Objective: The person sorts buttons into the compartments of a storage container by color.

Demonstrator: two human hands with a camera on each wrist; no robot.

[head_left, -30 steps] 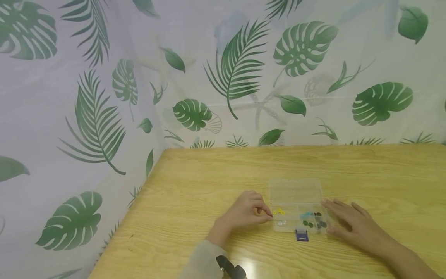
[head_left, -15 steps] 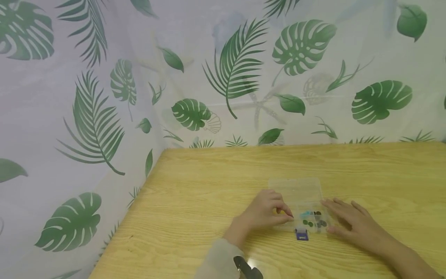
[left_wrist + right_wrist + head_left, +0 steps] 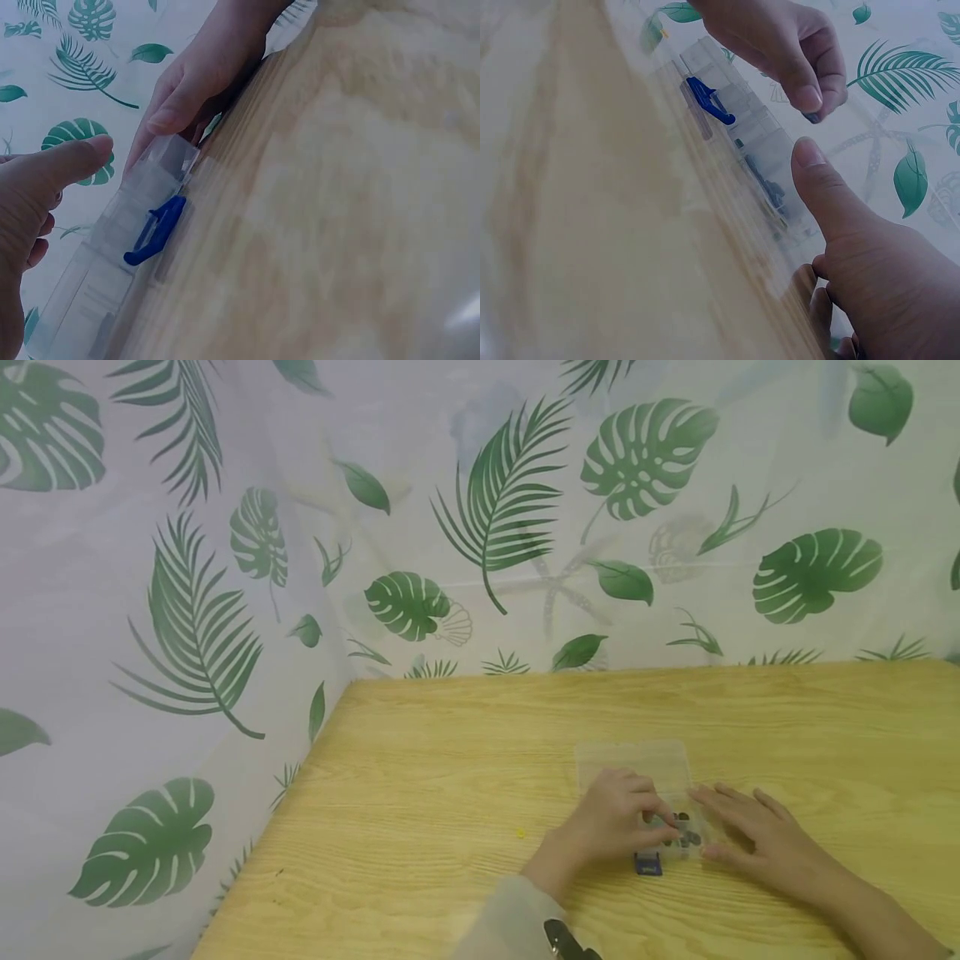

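Note:
A clear plastic compartment box (image 3: pixel 630 755) lies on the table, its lid folded back and its blue latch (image 3: pixel 647 864) facing me. Over the box, my left hand (image 3: pixel 618 817) pinches a small dark button (image 3: pixel 811 117) between thumb and fingertip, seen best in the right wrist view. Dark buttons (image 3: pixel 690 838) lie in the right-hand compartments; the left compartments are hidden behind the left hand. My right hand (image 3: pixel 765 837) rests at the box's right end, fingers extended, with the thumb (image 3: pixel 810 154) at its corner.
A small yellow button (image 3: pixel 520 833) lies on the wooden table (image 3: pixel 420 760) left of the box. Behind the table and along its left side hangs a white sheet (image 3: pixel 420 460) printed with green leaves.
My left hand has moved right across the box, from its left edge to above the right compartments. A yellow button on the table now shows. The right hand stays in place.

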